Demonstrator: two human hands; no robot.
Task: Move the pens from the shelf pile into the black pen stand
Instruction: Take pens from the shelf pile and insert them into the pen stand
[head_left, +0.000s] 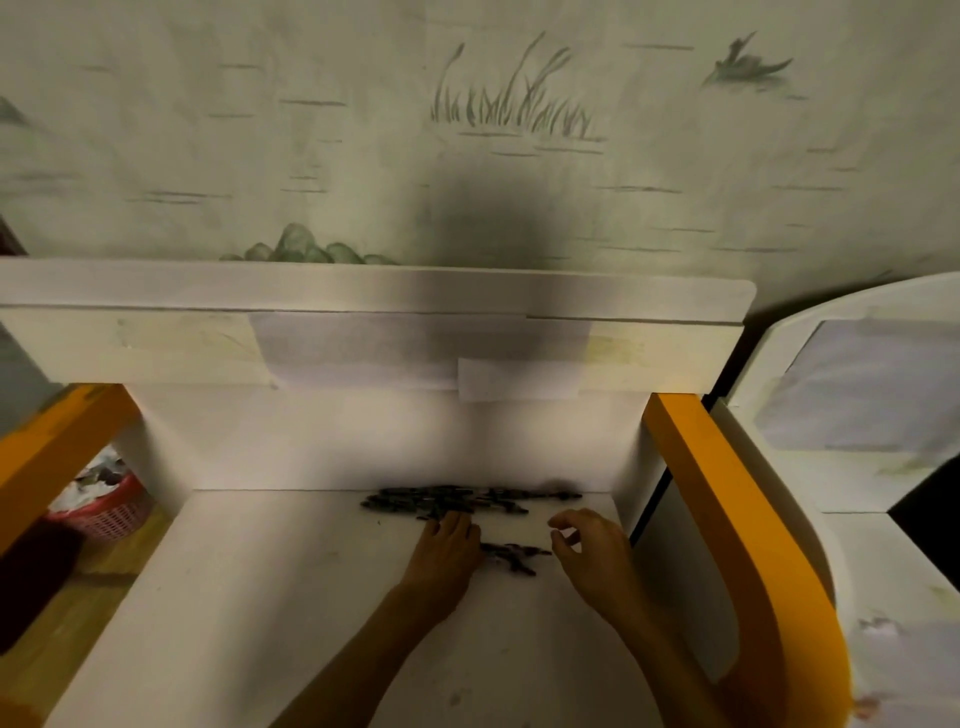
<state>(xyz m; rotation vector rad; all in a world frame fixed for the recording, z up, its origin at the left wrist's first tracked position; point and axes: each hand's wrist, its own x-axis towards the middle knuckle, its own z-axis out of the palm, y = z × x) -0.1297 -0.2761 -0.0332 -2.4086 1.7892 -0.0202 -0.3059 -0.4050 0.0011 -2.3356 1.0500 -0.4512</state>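
Right now I see my left hand (451, 545) lying flat, fingers on the far pile of pens (457, 500); my right hand (587, 545) hangs loosely curled, holding nothing, beside a small near cluster (514, 556). Pens look light, stiff, prone to rolling; I'd pinch mid-barrel. No pen stand in view on the shelf (291, 571).

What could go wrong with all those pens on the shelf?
The small bunch of pens lies loose between the left hand and the right hand, so a quick sweep might roll some across the white shelf toward its open front edge. The big pile sits in dim shadow against the back wall, so a few pens there could be missed. No black pen stand shows in this view, so the pens may have to be carried, and some might drop.
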